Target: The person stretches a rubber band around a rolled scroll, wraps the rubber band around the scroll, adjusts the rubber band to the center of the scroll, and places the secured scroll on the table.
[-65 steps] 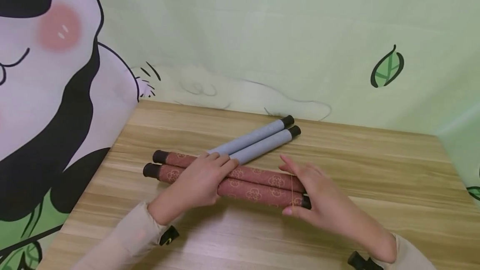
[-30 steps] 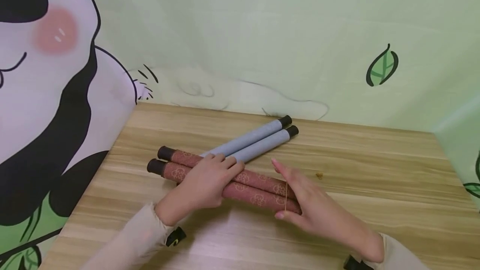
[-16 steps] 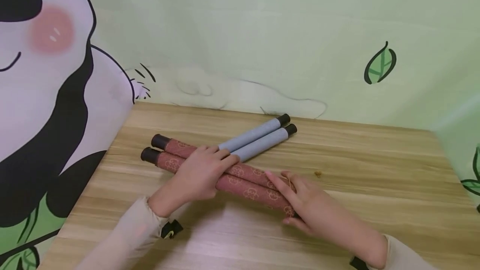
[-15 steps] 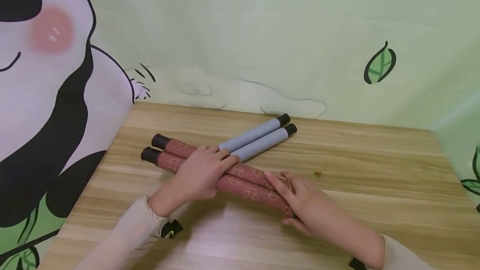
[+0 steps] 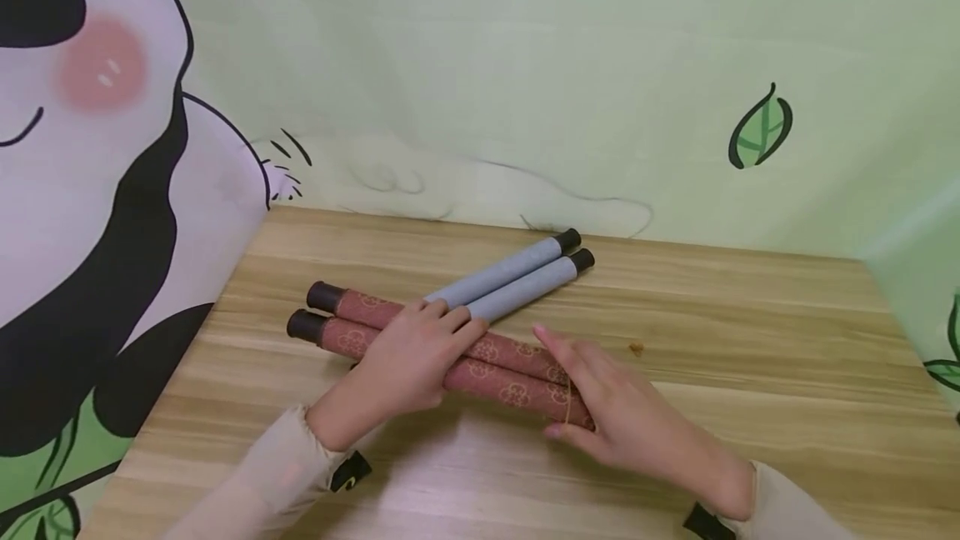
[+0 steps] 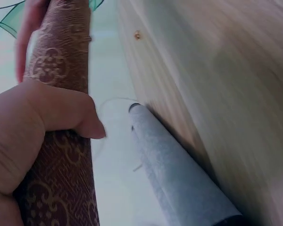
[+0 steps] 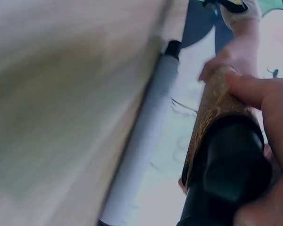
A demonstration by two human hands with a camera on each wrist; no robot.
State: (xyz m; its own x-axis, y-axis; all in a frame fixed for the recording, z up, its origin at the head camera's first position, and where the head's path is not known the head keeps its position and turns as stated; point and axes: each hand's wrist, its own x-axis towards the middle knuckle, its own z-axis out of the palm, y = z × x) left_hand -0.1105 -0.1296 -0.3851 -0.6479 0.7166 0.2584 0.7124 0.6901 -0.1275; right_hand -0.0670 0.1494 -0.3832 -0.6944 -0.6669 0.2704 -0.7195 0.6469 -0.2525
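Two red flowered scrolls (image 5: 513, 394) with black end knobs lie side by side, slanting down to the right in the head view. My left hand (image 5: 416, 348) grips both around their middle; its thumb crosses the red scroll (image 6: 61, 155) in the left wrist view. At their right end is my right hand (image 5: 618, 402), fingers on the far side and thumb on the near side. A thin yellowish band (image 5: 568, 402) runs across both scrolls there. In the right wrist view the black knobs (image 7: 236, 165) sit within the right hand (image 7: 273, 108).
Two light blue scrolls (image 5: 517, 282) with black ends lie on the wooden table (image 5: 750, 323) behind the red pair, partly hidden by it and my left hand. A small brown bit (image 5: 636, 349) lies right of them. A backdrop (image 5: 525, 65) with a panda and leaves stands behind.
Over the last half second the red scrolls' left ends have lowered slightly. My right hand's fingers have spread, and the band now spans both scrolls. The blue scrolls have stayed put.
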